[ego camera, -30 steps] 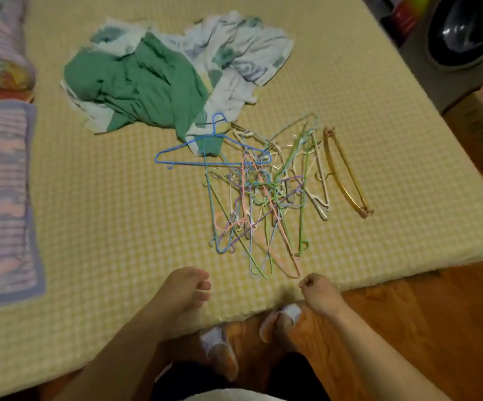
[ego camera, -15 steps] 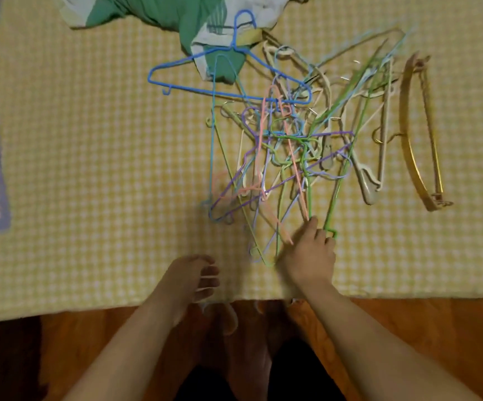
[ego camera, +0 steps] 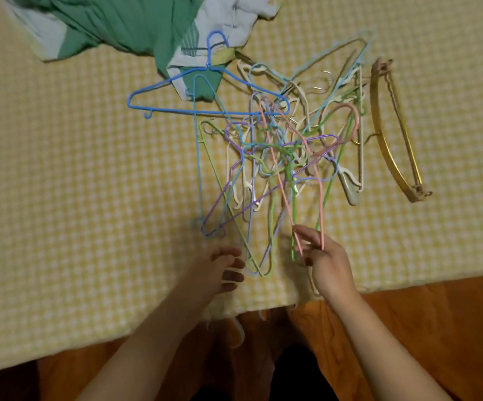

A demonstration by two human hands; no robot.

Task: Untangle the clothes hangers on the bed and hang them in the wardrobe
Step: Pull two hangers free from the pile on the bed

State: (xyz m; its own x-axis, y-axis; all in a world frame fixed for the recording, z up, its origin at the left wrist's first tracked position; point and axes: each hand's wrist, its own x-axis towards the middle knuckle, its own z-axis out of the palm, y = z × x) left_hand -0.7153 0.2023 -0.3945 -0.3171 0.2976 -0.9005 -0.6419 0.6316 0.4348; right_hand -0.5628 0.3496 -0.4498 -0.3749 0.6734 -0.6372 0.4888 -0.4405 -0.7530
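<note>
A tangled pile of thin hangers (ego camera: 277,157) in many colours lies on the bed (ego camera: 89,183), which has a yellow checked cover. The pile sits a little to the right of the middle of the view and reaches almost to the near edge of the bed.

The right hand (ego camera: 328,264) is at about 5 o'clock from the centre of the pile, just at its near end. Its thumb and fingers pinch the lower end of a pink hanger (ego camera: 319,195), whose thin wire runs up and away from the hand into the tangle. A green hanger (ego camera: 293,227) stands just beside the pink one, and I cannot tell if the fingers touch it too.

The left hand (ego camera: 220,270) is at about 7 o'clock from the pile, near the bed edge. Its fingers are loosely curled and point toward the near ends of the light green and purple wires. I cannot tell whether they grasp any wire or only rest close to it.

A blue hanger (ego camera: 205,91) lies at 11 o'clock of the pile, with its hook over a green and white cloth (ego camera: 124,21) at the far side of the bed. A yellow hanger (ego camera: 390,140) lies apart at 3 o'clock, not tangled with the others.

A wooden floor (ego camera: 437,328) shows below the bed edge.
</note>
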